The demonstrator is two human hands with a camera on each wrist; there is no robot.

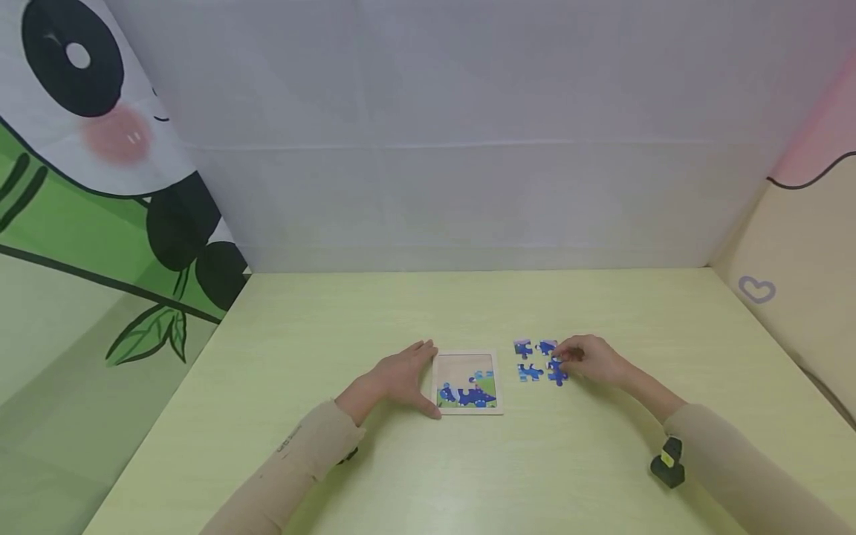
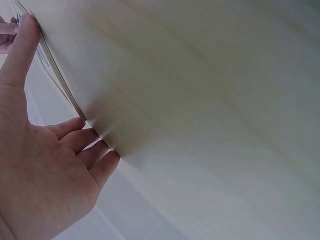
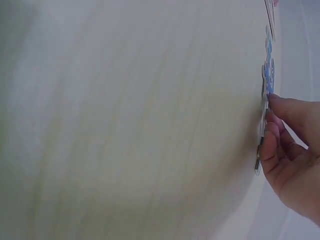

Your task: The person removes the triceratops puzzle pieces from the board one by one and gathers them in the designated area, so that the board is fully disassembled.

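Fingers (image 1: 424, 348) spread along the tray (image 1: 458, 367), the puzzle stood partly assembled.

The left hand (image 1: 401, 377) lay with thumb and forefinger wide apart, touching the tray's left side; the fingers of the right hand (image 1: 595, 360) were bent together at the loose pieces, though whether they pinched one could not be told. The tray sat on the desk (image 1: 468, 475) between the hands, its bottom and right side holding fitted pieces (image 1: 473, 397), its upper left bare, so that part, it seemed, was left to fill. One tray and two hands showed, with four loose pieces visible right of the tray: upper left (image 1: 522, 348), upper right (image 1: 545, 347), lower left (image 1: 530, 372), lower right (image 1: 557, 374). The fitted ones could not be counted surely.
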